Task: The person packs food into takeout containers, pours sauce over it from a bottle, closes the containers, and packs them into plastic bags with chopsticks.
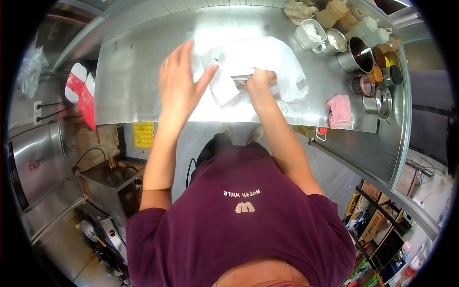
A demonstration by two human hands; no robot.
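Note:
A white plastic bag (pixel 287 71) lies crumpled on the steel counter in front of me. My right hand (pixel 261 80) is closed at the bag's open side, its fingers curled over a flat, brownish, layered thing (pixel 241 80) with pale edges. The bag and my fingers hide most of that thing, so its kind is unclear. A white flap (pixel 222 88) of paper or plastic hangs toward me, left of my right hand. Held above the counter, my left hand (pixel 181 79) is open and holds nothing. Its thumb is near the flap; I cannot tell whether they touch.
The steel counter (pixel 129 81) ends at a straight front edge near my body. A pink cloth (pixel 339 111) lies at its right. Squeeze bottles (pixel 332 13), a white tub (pixel 310 33), a metal pot (pixel 355 55) and several jars line the right side. Red-and-white card (pixel 85 98) stands left.

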